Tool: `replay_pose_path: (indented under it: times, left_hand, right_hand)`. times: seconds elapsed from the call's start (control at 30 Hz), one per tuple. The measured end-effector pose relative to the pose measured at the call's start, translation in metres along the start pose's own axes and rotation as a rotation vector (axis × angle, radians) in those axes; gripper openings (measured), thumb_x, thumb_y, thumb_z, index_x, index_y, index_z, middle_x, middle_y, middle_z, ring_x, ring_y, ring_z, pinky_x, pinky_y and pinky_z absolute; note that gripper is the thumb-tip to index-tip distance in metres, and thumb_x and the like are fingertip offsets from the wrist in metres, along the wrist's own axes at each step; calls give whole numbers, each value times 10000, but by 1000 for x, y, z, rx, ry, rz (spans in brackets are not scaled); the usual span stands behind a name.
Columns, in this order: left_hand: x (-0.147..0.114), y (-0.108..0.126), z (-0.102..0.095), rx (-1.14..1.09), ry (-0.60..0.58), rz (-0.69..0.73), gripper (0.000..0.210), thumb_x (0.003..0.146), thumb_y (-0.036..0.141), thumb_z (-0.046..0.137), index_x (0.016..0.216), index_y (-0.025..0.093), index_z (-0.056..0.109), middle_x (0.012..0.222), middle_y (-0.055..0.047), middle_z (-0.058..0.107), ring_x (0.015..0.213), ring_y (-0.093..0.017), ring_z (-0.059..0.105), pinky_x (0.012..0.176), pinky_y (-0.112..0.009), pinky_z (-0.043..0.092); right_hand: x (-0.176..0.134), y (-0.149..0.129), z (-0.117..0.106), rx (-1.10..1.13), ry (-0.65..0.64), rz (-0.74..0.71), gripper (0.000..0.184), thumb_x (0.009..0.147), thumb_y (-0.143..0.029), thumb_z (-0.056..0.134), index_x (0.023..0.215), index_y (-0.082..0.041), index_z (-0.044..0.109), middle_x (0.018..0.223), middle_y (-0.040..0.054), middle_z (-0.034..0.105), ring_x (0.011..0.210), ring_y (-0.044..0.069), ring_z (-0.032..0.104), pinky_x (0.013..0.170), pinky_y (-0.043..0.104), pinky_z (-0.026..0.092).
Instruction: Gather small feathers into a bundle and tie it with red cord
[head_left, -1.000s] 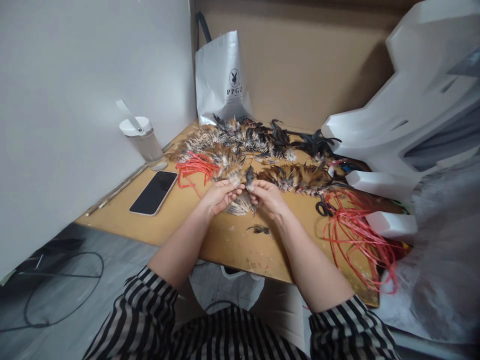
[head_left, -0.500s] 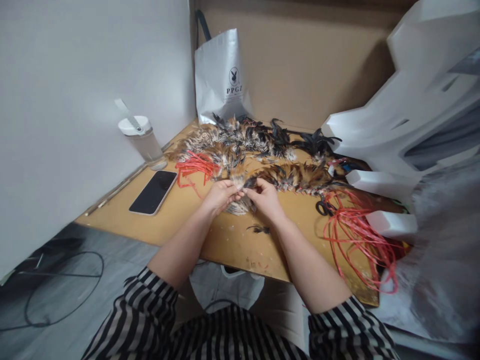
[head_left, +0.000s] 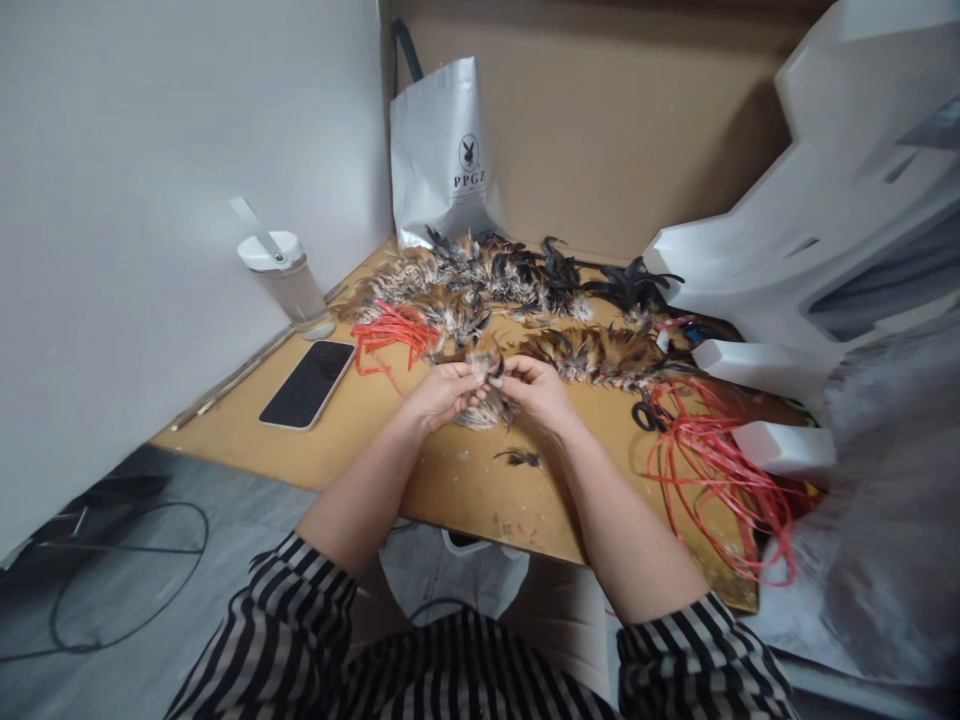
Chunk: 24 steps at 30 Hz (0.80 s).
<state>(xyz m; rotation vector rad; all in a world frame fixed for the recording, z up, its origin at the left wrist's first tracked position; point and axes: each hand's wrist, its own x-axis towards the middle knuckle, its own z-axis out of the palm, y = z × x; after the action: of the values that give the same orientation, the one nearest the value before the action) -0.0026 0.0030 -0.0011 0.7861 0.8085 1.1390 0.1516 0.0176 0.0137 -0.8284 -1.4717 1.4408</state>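
"Over the tabletop, where's the feather bunch?"
"In the grip of the left hand, pinched low. That hand is nearer."
"And the right hand?"
"Just beside it, grip pinched on a dark feather."
"Which way does the bunch point?"
"Tips away from the person, long way front to back."

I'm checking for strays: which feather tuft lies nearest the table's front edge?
The small dark tuft, lying by itself on the table; the other feathers are farther back, in larger clumps or at the fingers.
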Motion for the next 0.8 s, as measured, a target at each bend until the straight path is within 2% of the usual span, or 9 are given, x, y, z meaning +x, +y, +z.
replay_pose_path:
  times: [0.1,0.23,0.47,0.8]
  left_hand:
    - [2,-1,-2,-7,14,21,121,650,129,691,737,66,636,623,-45,630,488,-46,547,465,-124,431]
    - [2,0,0,34,34,51,135,673,142,674,782,67,643,665,-63,655,531,-67,583,480,-133,447]
    - [0,0,4,125,76,51,128,668,167,679,743,75,633,705,-78,672,538,-75,595,481,-140,448]
    - [2,-5,1,214,61,84,206,643,236,701,757,83,623,710,-78,672,524,-77,583,500,-172,449]
  right_hand:
    - [1,4,0,-29,86,-11,252,599,-366,708,611,-169,551,520,-42,510,452,65,380,450,206,288]
    - [3,10,1,-7,166,16,292,617,-378,694,560,-173,494,436,-63,445,404,59,328,415,203,230]
    - [7,20,3,-62,222,-5,271,617,-366,681,558,-171,503,466,-58,460,425,61,326,424,205,230]
    - [7,20,4,-106,250,-9,263,611,-378,671,565,-175,509,457,-61,459,425,67,329,427,211,237]
